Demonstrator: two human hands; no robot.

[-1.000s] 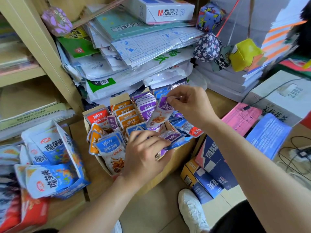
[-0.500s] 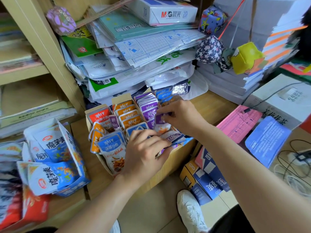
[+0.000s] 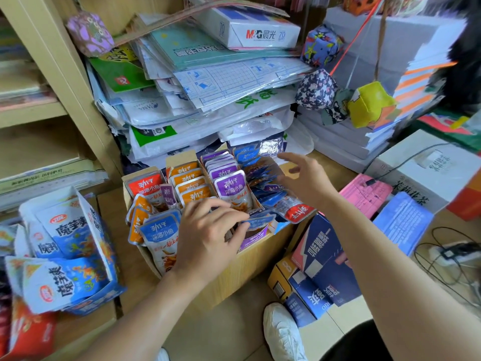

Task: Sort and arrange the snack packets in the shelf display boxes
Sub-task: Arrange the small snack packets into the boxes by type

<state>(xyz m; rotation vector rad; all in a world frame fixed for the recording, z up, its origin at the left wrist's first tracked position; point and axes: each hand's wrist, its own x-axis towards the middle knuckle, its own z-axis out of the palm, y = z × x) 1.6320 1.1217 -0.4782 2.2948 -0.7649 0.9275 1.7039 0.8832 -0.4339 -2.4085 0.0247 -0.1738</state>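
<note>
This is a small shop selling stationery and snacks: a cardboard display box (image 3: 247,269) stands packed with rows of identical snack packets (image 3: 230,186) grouped by colour, and beside it an opened retail carton (image 3: 91,222) holds bigger blue bags. Behind them, plastic-wrapped exercise books (image 3: 221,82) lie piled high under a ream of M&G copy paper (image 3: 250,29). Fabric beanbags (image 3: 316,89) hang on strings, wooden shelving (image 3: 59,74) holds more paper goods, and printed drink cartons (image 3: 322,256) sit on the floor
</note>
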